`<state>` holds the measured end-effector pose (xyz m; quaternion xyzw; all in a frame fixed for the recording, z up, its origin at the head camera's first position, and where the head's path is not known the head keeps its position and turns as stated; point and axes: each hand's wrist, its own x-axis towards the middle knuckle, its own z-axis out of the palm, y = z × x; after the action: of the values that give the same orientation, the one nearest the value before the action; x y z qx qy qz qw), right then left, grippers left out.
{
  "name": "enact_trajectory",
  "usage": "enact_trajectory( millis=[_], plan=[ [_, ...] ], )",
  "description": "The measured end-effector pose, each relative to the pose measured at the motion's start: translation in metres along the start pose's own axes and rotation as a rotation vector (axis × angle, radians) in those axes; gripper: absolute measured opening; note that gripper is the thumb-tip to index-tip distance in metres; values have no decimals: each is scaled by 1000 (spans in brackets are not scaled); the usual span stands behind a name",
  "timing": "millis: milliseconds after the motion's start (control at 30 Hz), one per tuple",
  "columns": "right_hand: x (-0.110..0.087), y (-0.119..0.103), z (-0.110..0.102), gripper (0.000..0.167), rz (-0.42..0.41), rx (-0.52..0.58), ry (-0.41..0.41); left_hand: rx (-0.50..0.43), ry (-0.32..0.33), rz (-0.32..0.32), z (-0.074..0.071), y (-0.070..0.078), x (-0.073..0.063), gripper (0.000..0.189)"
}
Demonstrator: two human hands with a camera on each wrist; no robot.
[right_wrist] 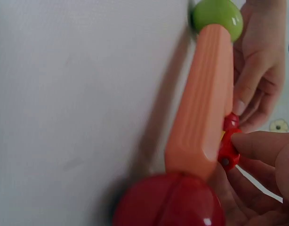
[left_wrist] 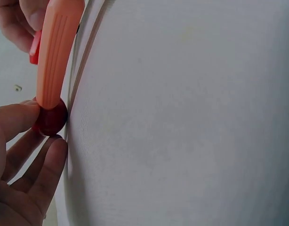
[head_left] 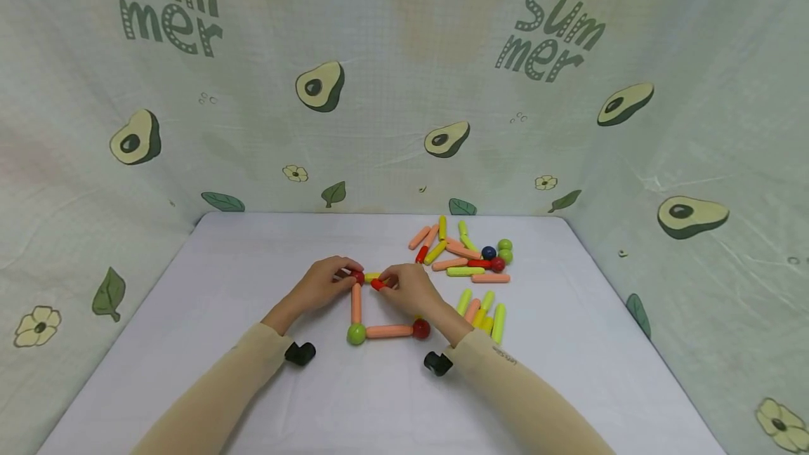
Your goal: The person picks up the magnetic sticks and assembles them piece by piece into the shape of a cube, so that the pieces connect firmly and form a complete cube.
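My left hand grips a red ball at the far left corner of a frame of coloured sticks and balls. From that ball, a salmon stick runs to a green ball, and a yellow stick points right. In my right hand a red stick is pinched between thumb and fingers, beside the yellow one. The right wrist view shows a small metal dot on the red stick's end. Along the near side, another salmon stick joins the green ball to a second red ball.
Loose salmon, yellow, red and lime sticks lie at the back right, with a dark blue ball, green balls and a red ball. More sticks lie beside the right forearm. Patterned cloth walls the table.
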<state>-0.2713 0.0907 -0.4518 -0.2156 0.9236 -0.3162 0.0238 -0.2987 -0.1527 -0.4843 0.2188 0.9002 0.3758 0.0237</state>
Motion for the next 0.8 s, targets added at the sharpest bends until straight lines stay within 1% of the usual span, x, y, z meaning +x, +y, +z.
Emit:
enact_trajectory(
  millis=[233,467,700,800],
  plan=[
    [6,-3,18,18,-5,9,36,-2,7,8,0,-2,-1,27],
    [8,-6,25,19,1,32,52,-2,14,30,0,-5,0,27],
    [6,-6,22,26,28,71,-9,-16,0,53,-1,-5,-1,25],
    [5,-4,21,28,30,58,-14,-5,3,57,-2,-5,-2,25]
  ],
)
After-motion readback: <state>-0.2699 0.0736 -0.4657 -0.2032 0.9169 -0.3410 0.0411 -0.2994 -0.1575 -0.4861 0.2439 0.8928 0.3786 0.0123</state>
